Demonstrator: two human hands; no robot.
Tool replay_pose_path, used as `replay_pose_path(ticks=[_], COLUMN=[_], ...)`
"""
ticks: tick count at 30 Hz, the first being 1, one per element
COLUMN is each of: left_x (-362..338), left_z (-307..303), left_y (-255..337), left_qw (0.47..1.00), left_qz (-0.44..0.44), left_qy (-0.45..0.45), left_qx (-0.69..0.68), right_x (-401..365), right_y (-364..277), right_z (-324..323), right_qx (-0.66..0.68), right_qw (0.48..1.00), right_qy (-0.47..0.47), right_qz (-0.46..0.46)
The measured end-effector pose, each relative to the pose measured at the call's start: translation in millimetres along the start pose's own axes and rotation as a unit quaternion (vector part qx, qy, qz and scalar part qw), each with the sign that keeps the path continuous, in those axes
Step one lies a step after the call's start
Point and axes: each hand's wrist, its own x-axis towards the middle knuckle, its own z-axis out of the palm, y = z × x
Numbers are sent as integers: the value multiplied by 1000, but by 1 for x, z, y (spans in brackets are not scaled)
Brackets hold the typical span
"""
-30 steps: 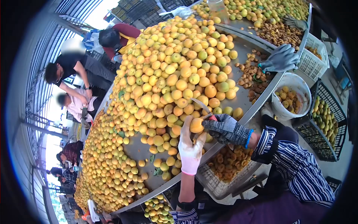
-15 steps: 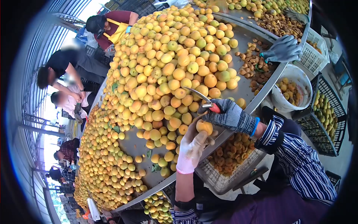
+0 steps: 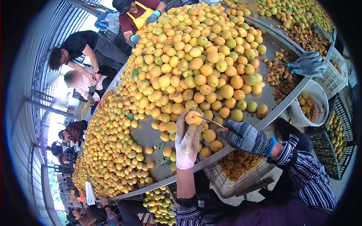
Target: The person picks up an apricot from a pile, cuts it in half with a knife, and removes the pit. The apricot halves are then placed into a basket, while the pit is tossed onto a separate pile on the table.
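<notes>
My left hand [image 3: 187,145], in a whitish glove with a pink cuff, is closed around an apricot [image 3: 193,118] held up over the table edge. A grey knitted glove covers my right hand [image 3: 247,138], which grips a knife [image 3: 212,121] by its red handle, mostly hidden in the fingers. The thin curved blade points left, and its tip meets the apricot's right side. Behind both hands, a large heap of apricots [image 3: 196,62] covers much of the metal table [image 3: 145,136].
Below the table edge sits a crate [image 3: 221,185] of cut apricots. Brown pits [image 3: 281,77] and a grey glove [image 3: 308,64] lie at the right. A white bucket [image 3: 299,117] and a black crate [image 3: 341,130] stand beyond. Several people, including one in a yellow apron [image 3: 140,18], are across the table.
The left hand has raised the apricot and turned it upward. The right hand has moved right and lower, bringing the knife blade from above the hands to the apricot. The view has shifted.
</notes>
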Motion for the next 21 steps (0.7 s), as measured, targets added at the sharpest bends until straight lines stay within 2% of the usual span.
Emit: replay_pose_path(ticks=[2, 4, 11, 14, 18, 21], left_x=[1, 0, 0, 1, 0, -1], left_z=[-3, -3, -4, -4, -2, -1], left_y=[-2, -2, -1, 2, 1, -4], left_qw=[999, 998, 996, 994, 991, 995], left_qz=[21, 21, 25, 17, 12, -11], left_qy=[-9, -9, -9, -11, -3, 10], left_qx=[50, 56, 90, 105, 131, 94], right_x=[0, 0, -2, -1, -1, 2], right_y=[2, 8, 7, 12, 16, 22], right_z=[1, 3, 3, 4, 7, 14], right_qx=[-18, -25, -30, -34, -92, -144], right_qw=[1000, 999, 999, 998, 993, 986], right_qy=[2, 13, 16, 23, 38, 56], right_qz=[0, -32, -21, -50, -58, -57])
